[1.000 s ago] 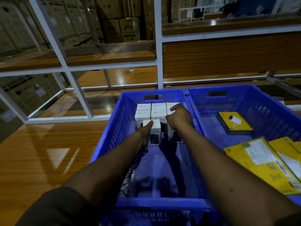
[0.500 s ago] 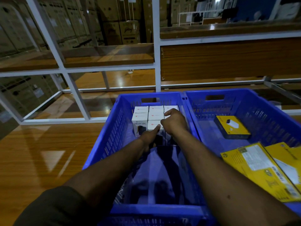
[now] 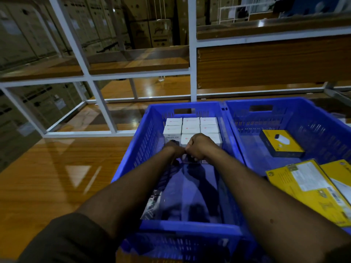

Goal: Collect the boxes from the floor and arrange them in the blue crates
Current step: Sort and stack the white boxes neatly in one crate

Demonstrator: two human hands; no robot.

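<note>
1. A person leans over two blue crates set side by side on a wooden floor [image 3: 57, 168]; both forearms reach into the left crate [image 3: 146, 141], where small white boxes [image 3: 190, 125] stand packed in tight rows against the far wall

2. Risk, as a judgement: the front-row white box [image 3: 187, 142] under the hands could tip forward or sit crooked, because nothing stands in front of it and that part of the crate is open

3. A second risk: pressing it in hard could nudge the neat rows behind out of line

4. The right hand [image 3: 199, 147] has its fingers curled down over the top front of that box, apparently gripping it; the fingertips are hidden

5. The left hand [image 3: 175, 149] meets the right at the same box's left front edge; whether its fingers hold the box or only press it cannot be told

6. The box lies directly under and behind the knuckles, touching its white neighbours

7. The right crate [image 3: 313, 126] holds a small yellow box [image 3: 281, 143] and flat yellow boxes [image 3: 307, 185], well apart from the hands
</note>
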